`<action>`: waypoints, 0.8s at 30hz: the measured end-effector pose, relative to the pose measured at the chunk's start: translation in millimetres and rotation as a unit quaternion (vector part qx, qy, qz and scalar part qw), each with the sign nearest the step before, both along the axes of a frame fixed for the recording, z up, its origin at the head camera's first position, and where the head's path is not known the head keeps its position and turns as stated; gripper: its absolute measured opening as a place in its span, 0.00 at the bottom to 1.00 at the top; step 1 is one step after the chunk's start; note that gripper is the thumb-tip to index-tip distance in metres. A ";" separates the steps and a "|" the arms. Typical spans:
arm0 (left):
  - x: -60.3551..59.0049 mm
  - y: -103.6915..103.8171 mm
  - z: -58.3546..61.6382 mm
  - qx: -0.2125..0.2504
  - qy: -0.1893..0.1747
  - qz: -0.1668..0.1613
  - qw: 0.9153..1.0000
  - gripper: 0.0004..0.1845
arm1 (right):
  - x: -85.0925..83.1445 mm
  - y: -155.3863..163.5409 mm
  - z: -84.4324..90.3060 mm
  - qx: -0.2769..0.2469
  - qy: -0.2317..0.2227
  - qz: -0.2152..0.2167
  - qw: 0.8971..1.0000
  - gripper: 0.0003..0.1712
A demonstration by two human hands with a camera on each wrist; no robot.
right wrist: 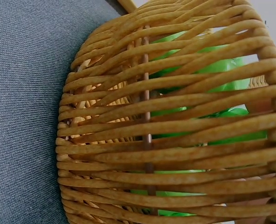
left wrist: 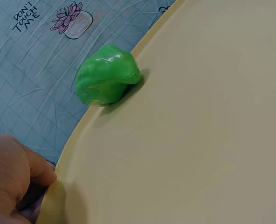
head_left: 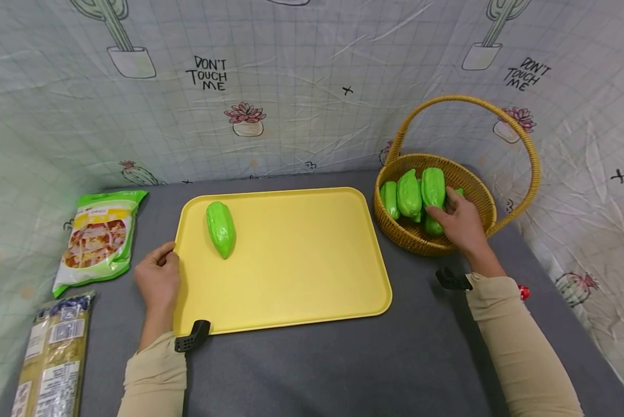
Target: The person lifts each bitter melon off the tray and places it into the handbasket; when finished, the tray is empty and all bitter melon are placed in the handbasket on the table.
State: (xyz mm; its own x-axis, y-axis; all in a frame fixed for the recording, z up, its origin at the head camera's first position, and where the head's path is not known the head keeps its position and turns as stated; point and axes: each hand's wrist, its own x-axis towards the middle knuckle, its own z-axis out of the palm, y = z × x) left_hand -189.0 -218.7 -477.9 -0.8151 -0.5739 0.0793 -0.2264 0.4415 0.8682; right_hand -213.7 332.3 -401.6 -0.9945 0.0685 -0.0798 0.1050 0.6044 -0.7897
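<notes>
Your right hand (head_left: 460, 223) is inside the wicker basket (head_left: 475, 184), which stands on the grey table (head_left: 343, 359) just to the right of the yellow tray (head_left: 291, 278). The fingers of this hand are curled around one green vegetable in the basket (head_left: 433, 191), so the hand grips it; the other green vegetables (head_left: 408, 194) lie close beside it, touching each other. In the right wrist view you see only the woven wall of the basket (right wrist: 142, 140) very near, with green pieces behind the strands, and the hand itself is almost hidden there. Your left hand (head_left: 157, 278) rests at the left edge of the tray, with the thumb and curled fingers holding the rim. The left wrist view shows the thumb (left wrist: 37, 168) pressed against this rim (left wrist: 70, 154). One green vegetable on the tray (head_left: 221, 229) lies in the far left corner, near the rim but apart from your left hand. To the left of the tray, on the table, there is a green snack bag (head_left: 100, 240), and nearer to you a long clear packet (head_left: 53, 353). Behind everything hangs a wrinkled cloth with cactus drawings (head_left: 291, 104).
</notes>
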 end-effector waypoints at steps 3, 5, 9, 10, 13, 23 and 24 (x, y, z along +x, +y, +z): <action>0.6 0.1 -0.4 0.001 0.002 0.001 1.000 0.17 | 0.5 -0.4 1.0 0.004 -0.002 -0.001 1.000 0.47; 0.9 0.4 -0.7 0.001 0.002 0.002 1.000 0.17 | 1.4 -0.3 1.7 0.008 -0.002 -0.002 1.000 0.48; 1.2 1.4 -1.3 -0.003 -0.001 0.003 1.000 0.17 | 4.4 0.1 3.0 0.017 0.007 -0.004 1.000 0.47; 1.3 1.5 -1.6 -0.004 -0.001 0.003 1.000 0.17 | 5.1 0.4 3.1 0.019 0.012 -0.004 1.000 0.47; 1.2 1.6 -1.8 -0.005 0.000 0.004 1.000 0.17 | 6.8 0.7 3.7 0.026 0.026 -0.005 0.999 0.45; 0.8 1.0 -2.5 -0.005 0.006 0.004 1.000 0.17 | 8.7 -2.1 7.7 0.022 0.031 -0.013 0.999 0.46; 1.0 1.0 -2.8 -0.005 0.006 0.004 1.000 0.17 | 9.1 -2.6 8.1 0.023 0.031 -0.014 0.999 0.47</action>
